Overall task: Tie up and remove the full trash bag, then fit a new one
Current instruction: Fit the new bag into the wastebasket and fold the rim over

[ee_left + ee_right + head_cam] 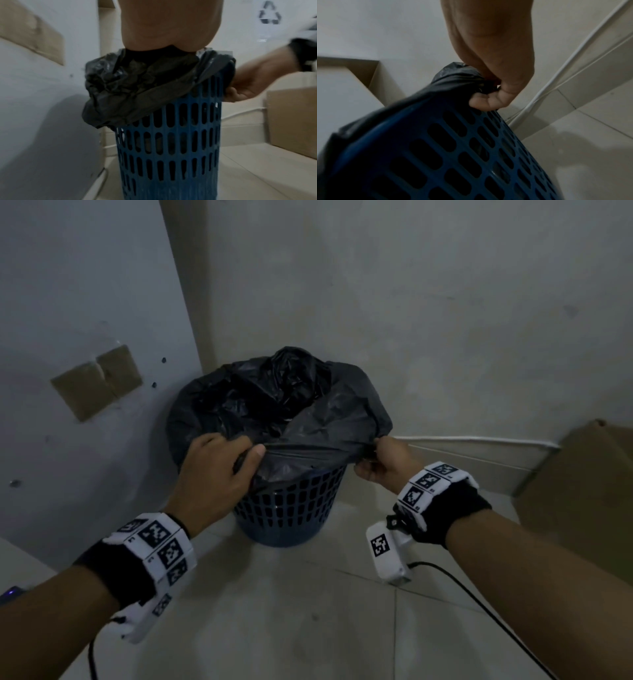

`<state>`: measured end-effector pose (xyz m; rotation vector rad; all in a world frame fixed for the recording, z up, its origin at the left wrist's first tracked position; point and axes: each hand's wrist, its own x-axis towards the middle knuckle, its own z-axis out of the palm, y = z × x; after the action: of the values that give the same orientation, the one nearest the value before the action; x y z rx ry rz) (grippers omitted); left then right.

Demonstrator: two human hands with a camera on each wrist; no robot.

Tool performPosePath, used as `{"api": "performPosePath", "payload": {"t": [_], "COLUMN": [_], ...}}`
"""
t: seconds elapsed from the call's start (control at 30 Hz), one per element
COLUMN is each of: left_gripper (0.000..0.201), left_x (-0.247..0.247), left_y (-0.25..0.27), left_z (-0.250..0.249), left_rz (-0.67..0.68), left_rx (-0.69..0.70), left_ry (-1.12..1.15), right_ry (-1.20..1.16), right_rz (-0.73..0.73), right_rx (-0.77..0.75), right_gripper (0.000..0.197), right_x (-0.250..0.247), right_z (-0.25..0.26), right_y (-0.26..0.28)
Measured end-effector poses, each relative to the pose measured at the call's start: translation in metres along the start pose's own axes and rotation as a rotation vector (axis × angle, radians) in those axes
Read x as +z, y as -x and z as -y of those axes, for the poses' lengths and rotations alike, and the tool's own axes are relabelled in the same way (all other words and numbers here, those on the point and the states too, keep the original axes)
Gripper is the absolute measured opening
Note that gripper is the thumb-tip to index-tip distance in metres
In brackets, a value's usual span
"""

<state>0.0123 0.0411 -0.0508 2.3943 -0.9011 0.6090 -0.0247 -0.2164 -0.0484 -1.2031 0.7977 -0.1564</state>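
Note:
A blue perforated plastic bin (291, 508) (171, 155) (453, 155) stands on the tiled floor in a wall corner. A black trash bag (274, 402) (130, 86) (453, 79) lines it, its rim folded over the bin's edge. My left hand (219, 463) (168, 27) grips the bag's near-left rim, thumb lying on the plastic. My right hand (380, 460) (491, 86) (247, 82) pinches a bunched piece of the near-right rim. The stretch of bag between the two hands is pulled taut and lifted off the bin's front edge.
Walls close in behind and to the left of the bin. A cardboard box (582, 491) (291, 119) stands on the floor to the right. A white cable (479, 441) runs along the skirting. Bare floor tiles (308, 611) lie in front.

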Motion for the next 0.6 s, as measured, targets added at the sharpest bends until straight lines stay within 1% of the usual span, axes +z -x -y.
{"api": "performPosePath", "payload": {"t": [0.1, 0.13, 0.2, 0.27, 0.3, 0.4, 0.47, 0.53, 0.6], "left_gripper": [0.043, 0.038, 0.023, 0.021, 0.023, 0.037, 0.037, 0.032, 0.027], "left_x": [-0.002, -0.003, -0.007, -0.01, -0.011, -0.01, -0.004, -0.002, -0.003], "left_y": [-0.001, 0.0, 0.001, 0.001, 0.001, 0.002, 0.005, 0.007, 0.007], "left_z": [0.005, 0.004, -0.002, -0.008, -0.012, -0.02, -0.023, -0.025, -0.029], "left_rz": [0.018, 0.017, -0.037, -0.097, -0.099, -0.01, 0.034, -0.002, -0.074], "left_rx": [-0.027, -0.029, -0.003, 0.075, 0.118, 0.242, 0.322, 0.377, 0.431], "left_ry": [0.024, 0.039, 0.044, 0.001, -0.027, -0.103, -0.154, -0.149, -0.118], "right_ry": [-0.097, -0.147, -0.237, -0.293, -0.313, -0.355, -0.375, -0.358, -0.294], "right_rz": [-0.009, -0.032, -0.069, -0.072, -0.059, 0.0, 0.024, 0.026, 0.009], "right_rx": [-0.018, -0.036, -0.062, -0.084, -0.093, -0.107, -0.129, -0.172, -0.217], "right_gripper": [0.024, 0.023, 0.019, 0.015, 0.013, 0.009, 0.014, 0.021, 0.023], "right_x": [-0.005, -0.007, -0.011, -0.017, -0.019, -0.02, -0.019, -0.018, -0.017], "right_z": [0.004, 0.007, 0.014, 0.024, 0.029, 0.034, 0.034, 0.034, 0.033], "right_y": [-0.002, -0.004, -0.005, -0.004, -0.003, 0.0, 0.0, -0.002, -0.006]}}
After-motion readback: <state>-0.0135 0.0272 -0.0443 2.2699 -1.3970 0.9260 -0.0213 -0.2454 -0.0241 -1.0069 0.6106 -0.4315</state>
